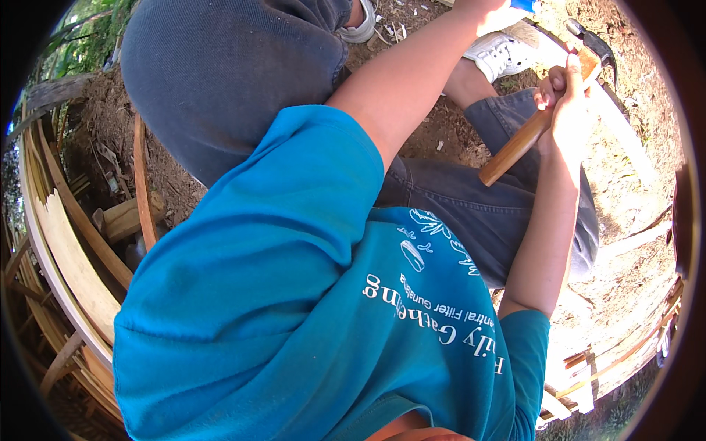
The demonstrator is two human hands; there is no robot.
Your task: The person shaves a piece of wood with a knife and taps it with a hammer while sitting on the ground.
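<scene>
My right hand is closed round the wooden handle of a claw hammer. The hammer is tilted, its handle end low toward my thigh and its dark metal head up at the far right, above the ground. At the top edge my left hand is partly cut off by the picture's border. Its visible fingers are curled against a bright blue object, of which only a small piece shows. Below that hand lies a pale, sunlit strip, apparently wood.
A white shoe is close beneath my left hand, with my bent legs in dark trousers around the work area. Wood chips lie on the brown soil. Long split strips of wood or bamboo curve along the left side.
</scene>
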